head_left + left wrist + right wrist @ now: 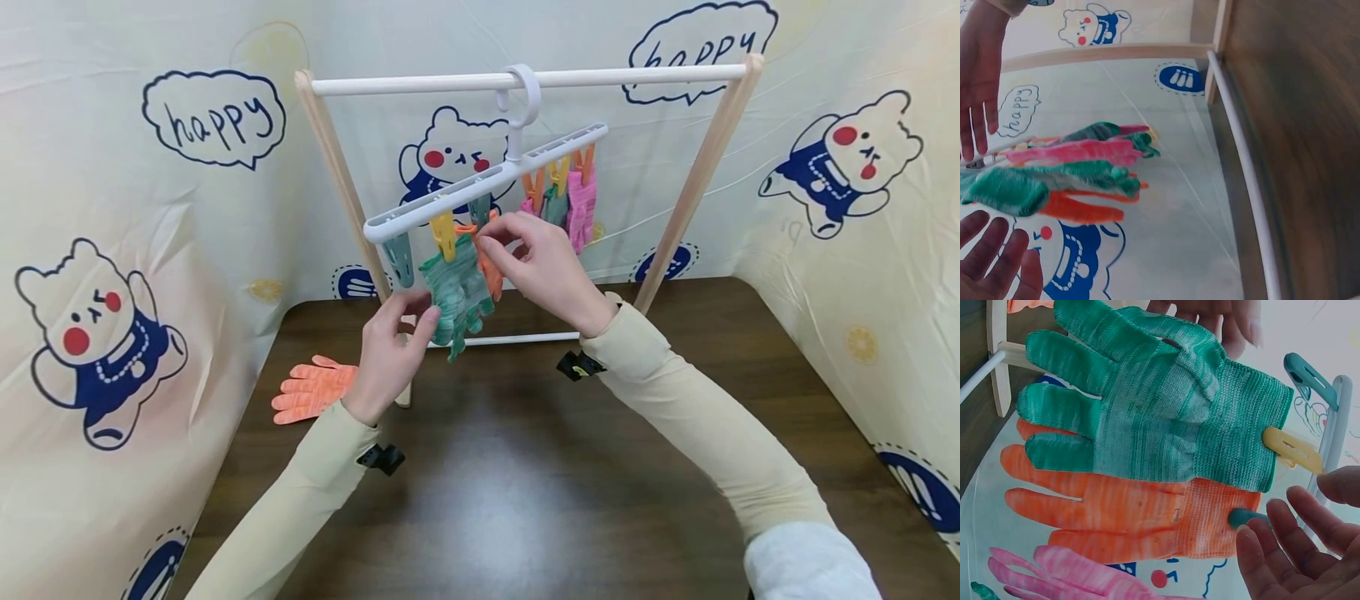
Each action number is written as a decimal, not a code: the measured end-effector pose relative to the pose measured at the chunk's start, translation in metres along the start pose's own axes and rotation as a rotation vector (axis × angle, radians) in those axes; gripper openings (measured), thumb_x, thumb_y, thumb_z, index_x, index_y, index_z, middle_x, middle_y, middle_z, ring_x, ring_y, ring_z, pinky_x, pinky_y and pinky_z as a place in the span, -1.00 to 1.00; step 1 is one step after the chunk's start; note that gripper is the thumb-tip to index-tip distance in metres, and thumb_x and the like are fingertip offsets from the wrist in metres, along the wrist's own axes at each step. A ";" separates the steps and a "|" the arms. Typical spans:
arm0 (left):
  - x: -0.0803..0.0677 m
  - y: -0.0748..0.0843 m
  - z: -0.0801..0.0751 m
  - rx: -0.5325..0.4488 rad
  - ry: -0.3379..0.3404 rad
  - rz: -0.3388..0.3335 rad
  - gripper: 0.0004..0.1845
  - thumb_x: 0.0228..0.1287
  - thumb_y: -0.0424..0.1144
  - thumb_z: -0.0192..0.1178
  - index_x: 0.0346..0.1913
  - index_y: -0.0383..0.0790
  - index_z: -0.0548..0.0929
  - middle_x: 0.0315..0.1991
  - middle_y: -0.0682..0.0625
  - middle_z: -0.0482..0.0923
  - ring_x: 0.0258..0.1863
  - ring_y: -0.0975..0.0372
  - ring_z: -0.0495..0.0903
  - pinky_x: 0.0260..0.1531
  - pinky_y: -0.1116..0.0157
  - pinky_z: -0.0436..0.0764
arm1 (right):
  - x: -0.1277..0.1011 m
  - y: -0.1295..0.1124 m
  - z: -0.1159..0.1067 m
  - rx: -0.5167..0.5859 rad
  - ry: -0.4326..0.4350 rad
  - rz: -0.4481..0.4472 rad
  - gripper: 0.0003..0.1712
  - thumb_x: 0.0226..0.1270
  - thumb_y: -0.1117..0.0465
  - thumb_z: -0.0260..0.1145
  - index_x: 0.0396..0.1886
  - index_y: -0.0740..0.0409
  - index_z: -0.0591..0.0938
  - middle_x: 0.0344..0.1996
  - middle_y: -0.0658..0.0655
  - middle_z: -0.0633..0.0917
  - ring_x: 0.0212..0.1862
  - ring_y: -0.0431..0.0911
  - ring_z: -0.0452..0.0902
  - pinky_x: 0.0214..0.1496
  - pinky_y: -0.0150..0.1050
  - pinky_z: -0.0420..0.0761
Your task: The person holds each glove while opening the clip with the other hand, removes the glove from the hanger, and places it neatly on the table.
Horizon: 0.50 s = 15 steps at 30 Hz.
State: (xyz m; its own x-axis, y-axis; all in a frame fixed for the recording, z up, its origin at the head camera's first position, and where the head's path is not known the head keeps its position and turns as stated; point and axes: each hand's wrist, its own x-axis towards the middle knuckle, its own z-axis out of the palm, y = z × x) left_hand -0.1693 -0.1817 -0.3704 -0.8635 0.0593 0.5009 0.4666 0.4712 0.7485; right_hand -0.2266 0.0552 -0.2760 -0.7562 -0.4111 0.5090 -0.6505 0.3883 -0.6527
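Observation:
A green glove (459, 287) hangs from a yellow clip (442, 236) on the white clip hanger (442, 200). My left hand (396, 346) is beside this glove with its fingers relaxed, gripping nothing; in the right wrist view part of that hand (1232, 325) shows behind the glove. Near the hanger bar, my right hand (542, 265) has loosely bent fingers and an empty palm. The right wrist view shows its fingers (1294, 547) close to a teal clip (1247, 518) on an orange glove (1129, 515). Whether they touch is unclear.
Pink gloves (582, 204) and a green one (555, 207) hang at the hanger's far end. A bare teal clip (400, 258) dangles at the near end. Another orange glove (315, 390) lies on the dark table (510, 492). A wooden rack (693, 183) carries the hanger.

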 end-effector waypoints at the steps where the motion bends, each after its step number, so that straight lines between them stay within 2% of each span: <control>1: 0.002 0.001 0.001 -0.001 0.002 0.000 -0.61 0.53 -0.09 0.21 0.25 -0.24 0.59 0.08 -0.10 0.63 0.02 0.15 0.58 -0.08 0.19 0.64 | 0.001 -0.001 0.000 0.000 0.001 -0.005 -0.76 0.55 0.16 0.31 0.02 0.21 0.73 -0.11 0.11 0.73 -0.07 -0.09 0.59 -0.02 -0.12 0.68; 10: 0.011 0.005 0.009 -0.024 0.014 -0.040 -0.60 0.51 -0.12 0.24 0.24 -0.30 0.58 0.00 -0.16 0.60 -0.06 0.11 0.56 -0.09 0.18 0.64 | 0.008 -0.007 0.002 -0.003 -0.011 -0.001 -0.74 0.55 0.17 0.32 0.06 0.21 0.72 -0.06 0.12 0.73 -0.07 -0.09 0.58 -0.01 -0.18 0.67; 15: 0.017 0.008 0.012 -0.034 -0.012 -0.058 -0.60 0.53 -0.10 0.22 0.21 -0.33 0.59 -0.03 -0.18 0.61 -0.10 0.08 0.60 -0.10 0.23 0.66 | 0.011 -0.008 0.002 -0.005 -0.004 0.005 -0.75 0.54 0.18 0.31 0.06 0.20 0.72 -0.03 0.12 0.73 -0.05 -0.10 0.60 0.01 -0.18 0.68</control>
State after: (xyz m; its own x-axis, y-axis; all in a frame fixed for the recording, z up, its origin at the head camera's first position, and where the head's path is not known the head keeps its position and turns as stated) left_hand -0.1822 -0.1665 -0.3607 -0.8914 0.0438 0.4511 0.4218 0.4443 0.7904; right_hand -0.2292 0.0461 -0.2664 -0.7593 -0.4121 0.5035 -0.6469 0.3949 -0.6524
